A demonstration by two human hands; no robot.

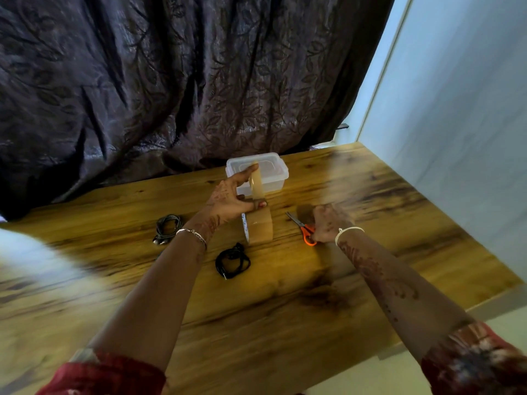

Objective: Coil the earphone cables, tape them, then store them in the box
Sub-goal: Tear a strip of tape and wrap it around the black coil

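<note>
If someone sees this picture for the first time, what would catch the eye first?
First, the left hand in the middle of the table, holding a strip of tape pulled up from the brown tape roll. To its right, the right hand grips orange-handled scissors on the table. Nearer lie two coiled cables, a grey cable at the left and a black cable in front of the roll.

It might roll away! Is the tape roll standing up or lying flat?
Standing on its edge: the tape roll shows its brown band, its hole facing sideways, and the left hand holds a strip pulled up from it.
</note>
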